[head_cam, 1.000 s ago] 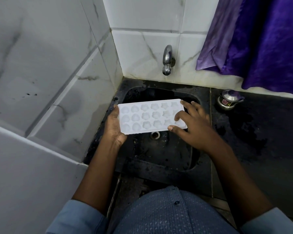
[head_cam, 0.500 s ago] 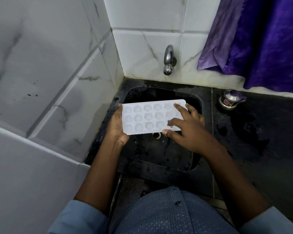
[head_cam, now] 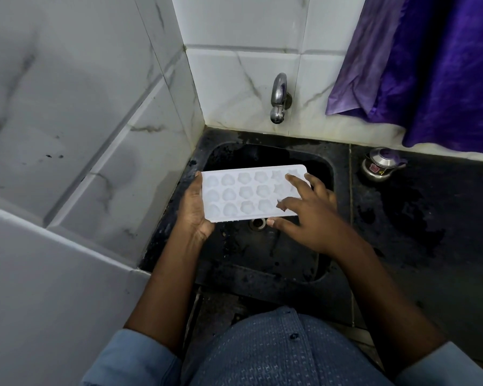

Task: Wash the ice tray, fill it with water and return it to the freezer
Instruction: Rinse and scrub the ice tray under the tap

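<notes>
While the left hand (head_cam: 195, 213) grips the ice tray (head_cam: 243, 194) at one end, the right hand (head_cam: 313, 218) rests spread-fingered on top. Likely light, stiff, slippery; hold both ends.

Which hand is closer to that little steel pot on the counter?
Right. The right hand touches the ice tray at the end nearest the steel pot; the left hand grips its far end.

The right hand's (head_cam: 310, 215) spread fingers (head_cam: 296, 182) cover the ice tray's (head_cam: 240, 193) right-end moulds, so their shapes cannot be told. The left hand's (head_cam: 195, 210) fingers are mostly hidden behind the tray's left end. Just beside the right thumb's tip, the drain (head_cam: 258, 223) is part-hidden by the tray's edge. Well right of the fingertips, the steel pot (head_cam: 379, 167) has a label that is too small to read.
</notes>
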A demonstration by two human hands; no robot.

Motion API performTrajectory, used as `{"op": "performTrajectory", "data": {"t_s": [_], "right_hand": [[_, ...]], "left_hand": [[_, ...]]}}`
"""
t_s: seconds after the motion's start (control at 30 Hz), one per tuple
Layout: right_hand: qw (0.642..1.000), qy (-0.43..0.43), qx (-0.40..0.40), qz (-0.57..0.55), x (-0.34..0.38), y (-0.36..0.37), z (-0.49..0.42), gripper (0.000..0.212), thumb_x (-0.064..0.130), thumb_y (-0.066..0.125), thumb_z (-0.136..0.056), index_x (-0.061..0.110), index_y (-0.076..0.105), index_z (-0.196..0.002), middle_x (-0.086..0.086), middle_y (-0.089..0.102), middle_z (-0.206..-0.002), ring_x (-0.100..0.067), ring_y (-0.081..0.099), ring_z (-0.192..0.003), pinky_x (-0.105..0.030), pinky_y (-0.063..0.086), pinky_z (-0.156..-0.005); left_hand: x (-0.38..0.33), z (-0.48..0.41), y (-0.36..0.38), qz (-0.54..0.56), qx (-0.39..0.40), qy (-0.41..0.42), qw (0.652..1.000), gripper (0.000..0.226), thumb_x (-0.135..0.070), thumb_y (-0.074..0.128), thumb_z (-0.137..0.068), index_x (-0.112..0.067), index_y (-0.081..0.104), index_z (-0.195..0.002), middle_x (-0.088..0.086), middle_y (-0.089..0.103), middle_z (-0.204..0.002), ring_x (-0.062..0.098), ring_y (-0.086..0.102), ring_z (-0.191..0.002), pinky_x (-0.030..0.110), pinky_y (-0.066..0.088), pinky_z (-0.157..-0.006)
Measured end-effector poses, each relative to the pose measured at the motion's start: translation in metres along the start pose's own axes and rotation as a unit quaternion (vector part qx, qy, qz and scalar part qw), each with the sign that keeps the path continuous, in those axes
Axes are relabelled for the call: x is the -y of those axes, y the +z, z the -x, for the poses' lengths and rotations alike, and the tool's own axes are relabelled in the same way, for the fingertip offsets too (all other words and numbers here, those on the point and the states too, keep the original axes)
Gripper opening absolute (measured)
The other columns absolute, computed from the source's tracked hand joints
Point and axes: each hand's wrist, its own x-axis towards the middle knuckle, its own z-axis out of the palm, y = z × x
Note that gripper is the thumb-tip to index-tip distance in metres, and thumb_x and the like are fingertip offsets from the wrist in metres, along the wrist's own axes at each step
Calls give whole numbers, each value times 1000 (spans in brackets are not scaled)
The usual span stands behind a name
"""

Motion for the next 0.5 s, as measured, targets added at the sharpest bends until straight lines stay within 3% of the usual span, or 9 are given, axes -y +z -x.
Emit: {"op": "performTrajectory", "data": {"t_s": [0.13,0.27,0.5], "right_hand": [[999,-5,-28,-16,0,0,1,64,83,35,-82,36,67,-110,4,18,-172,-24,-1,-158,-54,12,-120],[1000,6,-7,-10,2,-2,3,75,85,30,-80,34,72,-115,5,17,-172,-23,-3,-158,-52,8,-121],[999,1,-31,-15,3,-3,3,55,75,44,-88,34,74,-111,4,21,-172,-26,1,-158,-52,10,-121]], "left_hand": [[1,1,0,0,5,1,1000,60,-58,44,-105,-10,70,-129,19,74,-129,42,72,-113,60,57,-94],[1,1,0,5,6,2,1000,61,-56,44,-106,-8,68,-135,19,73,-130,44,70,-117,64,55,-99],[2,6,1,4,4,1,1000,56,-57,42,-107,-12,73,-121,17,77,-122,37,76,-102,58,57,-94]]}}
